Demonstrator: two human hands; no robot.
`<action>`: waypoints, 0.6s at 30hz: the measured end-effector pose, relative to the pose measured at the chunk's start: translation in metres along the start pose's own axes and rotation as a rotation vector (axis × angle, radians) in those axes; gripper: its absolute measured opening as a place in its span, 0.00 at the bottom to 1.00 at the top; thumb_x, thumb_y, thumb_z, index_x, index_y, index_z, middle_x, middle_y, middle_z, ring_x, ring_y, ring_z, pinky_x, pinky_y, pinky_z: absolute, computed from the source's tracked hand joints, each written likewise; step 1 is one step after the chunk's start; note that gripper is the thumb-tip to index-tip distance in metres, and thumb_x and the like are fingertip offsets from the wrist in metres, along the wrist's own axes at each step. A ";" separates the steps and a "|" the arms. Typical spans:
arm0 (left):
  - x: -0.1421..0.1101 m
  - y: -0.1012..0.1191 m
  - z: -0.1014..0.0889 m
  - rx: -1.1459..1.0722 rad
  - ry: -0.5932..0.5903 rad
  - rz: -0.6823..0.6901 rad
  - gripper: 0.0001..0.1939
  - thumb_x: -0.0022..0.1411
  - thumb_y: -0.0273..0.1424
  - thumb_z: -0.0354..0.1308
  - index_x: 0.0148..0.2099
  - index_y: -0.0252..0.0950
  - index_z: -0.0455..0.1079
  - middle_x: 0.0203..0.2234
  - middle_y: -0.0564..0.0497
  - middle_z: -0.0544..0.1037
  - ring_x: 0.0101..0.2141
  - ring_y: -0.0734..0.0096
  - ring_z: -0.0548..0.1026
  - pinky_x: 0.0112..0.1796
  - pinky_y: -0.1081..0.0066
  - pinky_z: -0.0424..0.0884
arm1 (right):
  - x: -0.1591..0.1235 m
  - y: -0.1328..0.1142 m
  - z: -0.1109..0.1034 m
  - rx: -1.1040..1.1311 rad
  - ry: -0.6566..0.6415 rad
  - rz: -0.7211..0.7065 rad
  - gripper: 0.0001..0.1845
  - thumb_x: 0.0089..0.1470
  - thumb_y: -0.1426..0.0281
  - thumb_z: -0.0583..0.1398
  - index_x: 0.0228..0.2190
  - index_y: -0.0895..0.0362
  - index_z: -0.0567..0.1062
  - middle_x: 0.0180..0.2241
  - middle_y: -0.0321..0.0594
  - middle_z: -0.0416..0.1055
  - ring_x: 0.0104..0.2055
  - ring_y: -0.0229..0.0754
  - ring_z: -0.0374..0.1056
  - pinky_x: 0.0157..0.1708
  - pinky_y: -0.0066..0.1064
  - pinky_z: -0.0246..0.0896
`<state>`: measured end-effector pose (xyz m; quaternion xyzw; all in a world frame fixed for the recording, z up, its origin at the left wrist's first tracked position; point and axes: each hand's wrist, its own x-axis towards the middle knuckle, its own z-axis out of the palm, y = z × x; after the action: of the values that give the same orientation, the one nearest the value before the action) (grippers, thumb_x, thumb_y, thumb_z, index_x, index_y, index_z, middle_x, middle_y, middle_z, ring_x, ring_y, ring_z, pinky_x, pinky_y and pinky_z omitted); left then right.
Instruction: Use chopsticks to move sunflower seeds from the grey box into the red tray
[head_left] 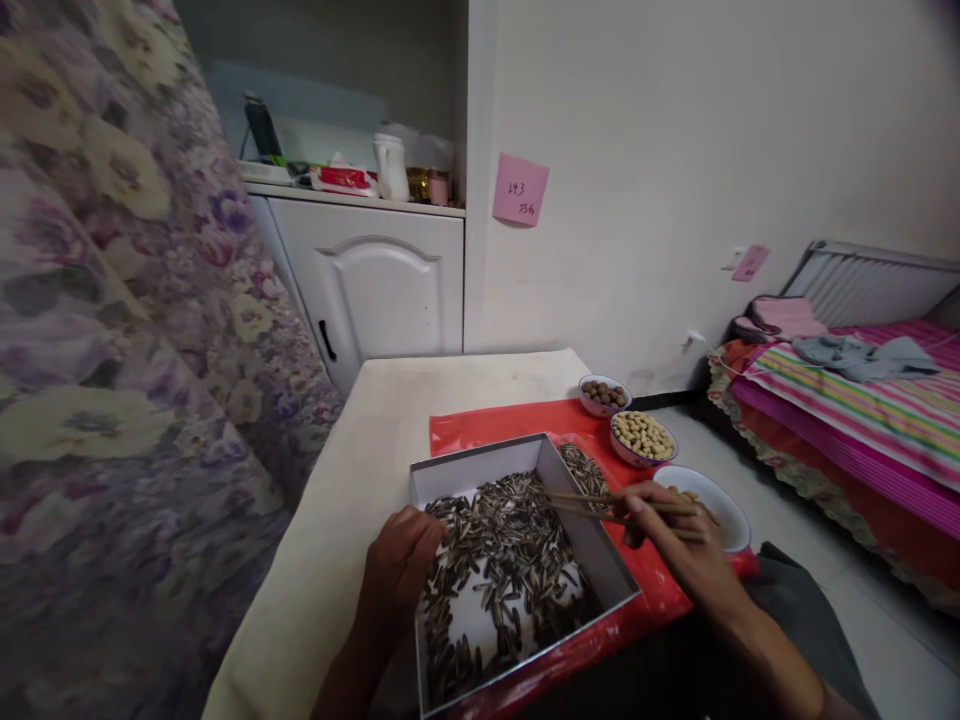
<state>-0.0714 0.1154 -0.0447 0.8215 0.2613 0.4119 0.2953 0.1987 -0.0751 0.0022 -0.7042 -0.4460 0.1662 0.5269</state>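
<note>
My right hand (671, 520) is closed round a pair of wooden chopsticks (577, 500), whose tips reach over the right wall into a shallow white box (551, 462). Striped sunflower seeds (510, 530) are scattered across the box floor, with bare white patches between them. Curled over the box's left wall is my left hand (401, 565), its fingertips partly hidden inside by the seeds. More sunflower seeds (581, 465) lie in a heap outside the box, against its right side. Whether the chopstick tips pinch a seed is too small to tell.
A red plastic sheet (487, 425) lies under the box on a cream-covered table (337, 510). Along its right edge stand a bowl of round brown nuts (602, 408), a bowl of peanuts (637, 460) and a larger white bowl (731, 515). A floral curtain (150, 300) hangs at left.
</note>
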 end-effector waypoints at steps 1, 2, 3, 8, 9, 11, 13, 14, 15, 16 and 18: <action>0.000 0.000 0.000 -0.002 0.003 0.002 0.18 0.68 0.37 0.46 0.28 0.38 0.69 0.22 0.52 0.70 0.27 0.69 0.68 0.32 0.69 0.64 | 0.001 0.000 0.006 -0.013 -0.048 -0.004 0.20 0.60 0.53 0.57 0.37 0.56 0.77 0.23 0.38 0.73 0.26 0.44 0.72 0.27 0.31 0.65; -0.001 -0.001 0.000 -0.005 0.003 0.001 0.18 0.68 0.37 0.46 0.28 0.38 0.69 0.22 0.52 0.70 0.28 0.69 0.68 0.32 0.69 0.64 | 0.002 0.001 0.012 -0.016 -0.087 -0.007 0.20 0.60 0.53 0.56 0.37 0.57 0.77 0.23 0.38 0.73 0.26 0.43 0.71 0.27 0.30 0.65; -0.001 -0.001 0.001 -0.009 0.001 -0.002 0.18 0.68 0.37 0.46 0.29 0.38 0.69 0.22 0.52 0.70 0.28 0.69 0.69 0.33 0.69 0.64 | 0.004 0.003 0.017 -0.016 -0.113 -0.011 0.20 0.61 0.53 0.56 0.37 0.57 0.77 0.23 0.37 0.72 0.25 0.42 0.71 0.26 0.30 0.64; -0.003 -0.003 0.002 -0.026 0.009 0.002 0.18 0.68 0.36 0.46 0.29 0.38 0.70 0.22 0.53 0.70 0.28 0.69 0.68 0.32 0.69 0.63 | 0.008 0.012 0.027 -0.010 -0.112 -0.009 0.20 0.61 0.54 0.56 0.38 0.58 0.78 0.23 0.37 0.73 0.25 0.41 0.71 0.26 0.29 0.63; -0.003 -0.003 0.002 -0.027 0.007 0.008 0.17 0.68 0.36 0.46 0.29 0.38 0.70 0.22 0.53 0.70 0.28 0.69 0.68 0.32 0.69 0.62 | 0.008 0.013 0.027 -0.011 -0.111 -0.004 0.21 0.61 0.54 0.56 0.38 0.58 0.78 0.23 0.37 0.73 0.25 0.41 0.71 0.25 0.29 0.63; -0.002 -0.002 0.002 -0.026 -0.001 0.011 0.17 0.68 0.36 0.46 0.29 0.37 0.70 0.22 0.53 0.70 0.28 0.69 0.68 0.32 0.68 0.62 | 0.009 0.013 0.028 -0.017 -0.110 -0.002 0.21 0.61 0.54 0.56 0.38 0.58 0.78 0.23 0.38 0.74 0.24 0.41 0.71 0.25 0.29 0.63; -0.002 0.000 0.001 -0.024 -0.002 0.000 0.17 0.68 0.35 0.46 0.29 0.37 0.70 0.23 0.53 0.69 0.28 0.69 0.68 0.32 0.68 0.62 | 0.010 0.012 0.028 -0.036 -0.110 -0.006 0.20 0.61 0.55 0.56 0.38 0.58 0.78 0.22 0.38 0.74 0.24 0.42 0.71 0.25 0.29 0.63; -0.002 0.000 0.001 -0.024 -0.004 -0.004 0.17 0.68 0.35 0.46 0.29 0.37 0.70 0.23 0.53 0.69 0.28 0.69 0.68 0.33 0.68 0.62 | 0.011 0.011 0.028 -0.049 -0.111 -0.008 0.20 0.61 0.55 0.56 0.38 0.58 0.78 0.22 0.38 0.74 0.24 0.42 0.71 0.25 0.29 0.62; -0.002 0.000 0.001 -0.025 -0.004 -0.005 0.17 0.68 0.35 0.46 0.29 0.37 0.70 0.22 0.53 0.69 0.28 0.69 0.68 0.33 0.68 0.62 | 0.011 0.010 0.029 -0.061 -0.112 -0.011 0.20 0.61 0.55 0.56 0.38 0.58 0.78 0.22 0.38 0.74 0.24 0.42 0.70 0.24 0.29 0.61; -0.002 -0.001 0.002 -0.028 -0.004 -0.003 0.17 0.69 0.35 0.46 0.29 0.37 0.70 0.23 0.53 0.69 0.28 0.69 0.68 0.33 0.68 0.62 | 0.012 0.010 0.029 -0.070 -0.112 -0.014 0.20 0.62 0.55 0.56 0.38 0.58 0.78 0.22 0.37 0.74 0.24 0.41 0.70 0.24 0.29 0.61; -0.002 -0.003 0.002 -0.031 0.001 0.011 0.17 0.69 0.35 0.46 0.29 0.37 0.69 0.23 0.53 0.69 0.28 0.70 0.68 0.33 0.69 0.62 | 0.012 0.010 0.030 -0.077 -0.109 -0.021 0.19 0.62 0.56 0.56 0.37 0.58 0.78 0.21 0.37 0.73 0.24 0.41 0.69 0.25 0.29 0.60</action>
<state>-0.0714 0.1150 -0.0489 0.8182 0.2503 0.4179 0.3055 0.1890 -0.0482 -0.0157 -0.7091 -0.4876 0.1814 0.4760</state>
